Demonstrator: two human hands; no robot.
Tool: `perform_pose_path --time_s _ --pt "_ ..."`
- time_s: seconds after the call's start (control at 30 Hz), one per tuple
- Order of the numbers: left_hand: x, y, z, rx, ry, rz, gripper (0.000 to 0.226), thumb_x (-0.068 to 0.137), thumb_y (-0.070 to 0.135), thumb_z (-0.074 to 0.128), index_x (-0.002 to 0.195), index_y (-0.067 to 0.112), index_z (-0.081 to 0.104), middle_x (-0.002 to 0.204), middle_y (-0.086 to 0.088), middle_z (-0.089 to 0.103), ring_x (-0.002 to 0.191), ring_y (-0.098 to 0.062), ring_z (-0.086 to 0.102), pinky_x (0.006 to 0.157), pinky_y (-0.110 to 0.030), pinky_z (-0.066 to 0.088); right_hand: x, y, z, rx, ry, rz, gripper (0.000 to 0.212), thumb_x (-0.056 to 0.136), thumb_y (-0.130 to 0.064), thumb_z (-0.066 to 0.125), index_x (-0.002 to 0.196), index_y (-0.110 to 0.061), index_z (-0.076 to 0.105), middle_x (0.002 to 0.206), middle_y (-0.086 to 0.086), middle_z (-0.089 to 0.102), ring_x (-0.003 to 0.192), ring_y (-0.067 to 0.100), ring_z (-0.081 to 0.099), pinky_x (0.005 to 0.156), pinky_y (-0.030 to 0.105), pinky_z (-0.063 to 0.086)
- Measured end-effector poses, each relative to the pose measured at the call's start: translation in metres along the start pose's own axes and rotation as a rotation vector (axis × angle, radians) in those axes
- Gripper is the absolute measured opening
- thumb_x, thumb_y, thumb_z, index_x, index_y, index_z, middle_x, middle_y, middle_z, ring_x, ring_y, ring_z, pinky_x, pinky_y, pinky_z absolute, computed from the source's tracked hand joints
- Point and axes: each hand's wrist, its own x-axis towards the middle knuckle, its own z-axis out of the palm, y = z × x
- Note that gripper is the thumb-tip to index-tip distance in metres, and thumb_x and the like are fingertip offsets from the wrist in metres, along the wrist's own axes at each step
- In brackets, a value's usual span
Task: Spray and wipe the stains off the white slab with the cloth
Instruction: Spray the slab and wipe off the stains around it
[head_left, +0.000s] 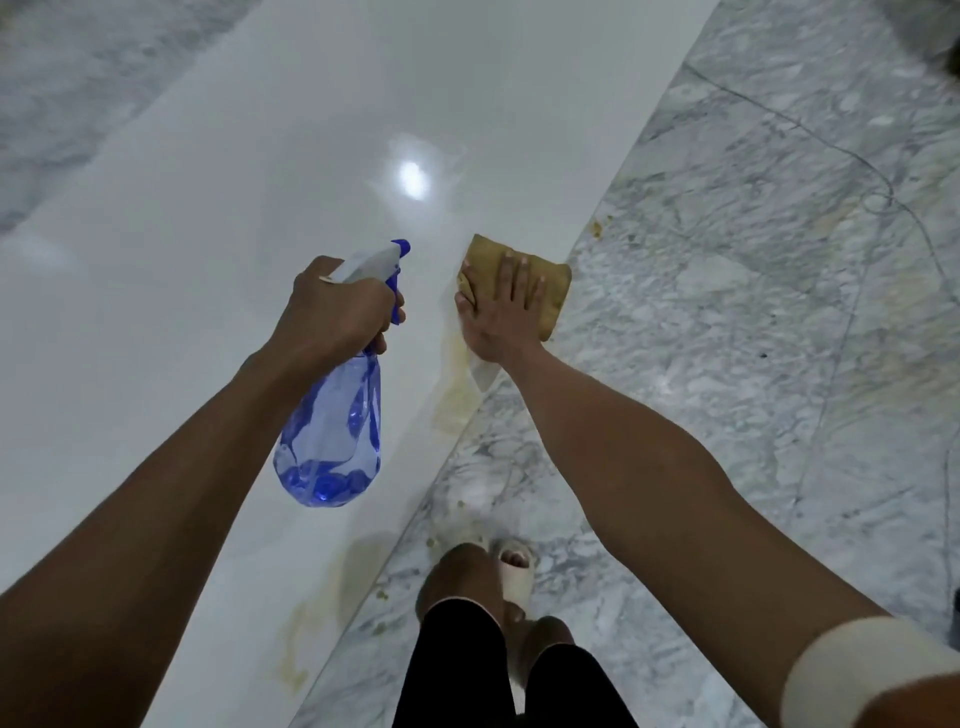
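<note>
While the left hand (335, 306) grips the spray bottle (332, 415), the right hand (501, 312) presses flat, fingers straight, on the cloth (550, 288) at the white slab (208, 208) edge.

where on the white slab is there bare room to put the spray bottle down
The widest bare stretch of the white slab lies left of the spray bottle, toward the slab's far-left edge, and beyond the glare spot. The right edge is crowded: the right hand presses the cloth there, with yellowish stains trailing along it. The left hand grips the bottle.
</note>
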Motion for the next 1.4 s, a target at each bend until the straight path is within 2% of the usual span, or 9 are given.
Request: perform_pose_path --time_s 0.1,0.23,0.43,0.6,0.7,0.87,0.97,1.13,1.4 --pt "-0.021 -0.021 -0.017 0.008 -0.011 -0.003 0.021 0.083 -0.003 0.049 0.090 0.004 0.067 0.081 -0.009 0.071 0.051 -0.019 0.057 0.045 -0.019 0.049 -0.027 -0.017 0.008 0.037 0.040 0.001 0.073 0.091 -0.060 -0.001 0.158 -0.036 0.015 0.166 0.019 0.004 0.153 0.042 -0.002 0.119 0.063 -0.006" --pt "-0.041 -0.051 -0.036 0.002 -0.016 -0.001 0.019 0.088 -0.002 0.050 0.097 -0.001 0.066 0.074 -0.009 0.066 0.050 -0.017 0.055 0.041 -0.015 0.046 -0.067 -0.043 0.025 0.044 0.055 -0.019 0.070 0.093 -0.058 0.005 0.157 -0.035 0.022 0.165 0.021 0.012 0.152 0.044 0.005 0.119 0.065 -0.002" --pt "-0.075 -0.109 -0.070 -0.031 -0.071 0.051 0.019 0.084 -0.001 0.050 0.089 0.004 0.067 0.085 -0.012 0.072 0.039 -0.007 0.054 0.047 -0.020 0.051 -0.122 -0.080 0.062 0.005 0.212 -0.006 0.057 0.096 -0.052 0.032 0.146 -0.030 0.049 0.149 0.026 0.045 0.137 0.051 0.040 0.109 0.072 0.025" --pt "-0.109 -0.156 -0.096 -0.045 -0.118 0.063 0.027 0.088 0.000 0.052 0.112 0.002 0.065 0.086 -0.009 0.071 0.045 -0.010 0.057 0.045 -0.017 0.049 -0.183 -0.120 0.082 0.055 0.128 0.011 0.068 0.094 -0.058 0.009 0.157 -0.035 0.020 0.165 0.022 0.010 0.151 0.046 0.003 0.117 0.063 -0.007" --pt "-0.126 -0.186 -0.107 -0.030 -0.137 0.075 0.027 0.088 0.001 0.053 0.112 0.002 0.065 0.084 -0.007 0.069 0.050 -0.013 0.057 0.045 -0.017 0.050 -0.216 -0.140 0.095 -0.007 0.091 0.035 0.069 0.094 -0.059 0.005 0.158 -0.037 0.013 0.166 0.021 0.004 0.152 0.044 0.000 0.118 0.062 -0.006" --pt "-0.152 -0.221 -0.122 -0.012 -0.153 0.082 0.025 0.082 0.000 0.052 0.102 0.004 0.067 0.084 -0.009 0.072 0.041 -0.009 0.055 0.046 -0.019 0.051 -0.264 -0.174 0.111 0.019 0.168 0.048 0.068 0.094 -0.058 0.009 0.155 -0.034 0.029 0.163 0.023 0.018 0.150 0.047 0.012 0.118 0.066 0.005" --pt "-0.169 -0.237 -0.129 -0.016 -0.153 0.071 0.024 0.083 0.000 0.052 0.102 0.009 0.064 0.084 -0.008 0.072 0.042 -0.010 0.055 0.048 -0.020 0.053 -0.292 -0.191 0.117 0.005 0.099 0.061 0.072 0.091 -0.059 -0.002 0.157 -0.037 0.016 0.166 0.019 0.004 0.153 0.043 -0.001 0.120 0.062 -0.003" --pt "-0.198 -0.265 -0.144 0.006 -0.138 0.053 0.026 0.079 -0.001 0.050 0.095 0.002 0.069 0.088 -0.012 0.074 0.048 -0.017 0.056 0.048 -0.022 0.052 -0.333 -0.216 0.132 0.016 0.057 0.065 0.058 0.104 -0.053 0.020 0.158 -0.039 0.004 0.167 0.016 -0.009 0.152 0.040 -0.012 0.120 0.061 -0.007" --pt "-0.250 -0.315 -0.164 -0.014 -0.121 0.072 0.021 0.077 0.000 0.050 0.088 0.004 0.068 0.089 -0.016 0.074 0.045 -0.016 0.056 0.052 -0.026 0.053 -0.403 -0.257 0.156 0.055 -0.004 0.038 0.058 0.105 -0.053 0.019 0.158 -0.040 0.001 0.166 0.014 -0.017 0.151 0.037 -0.019 0.119 0.058 -0.015"
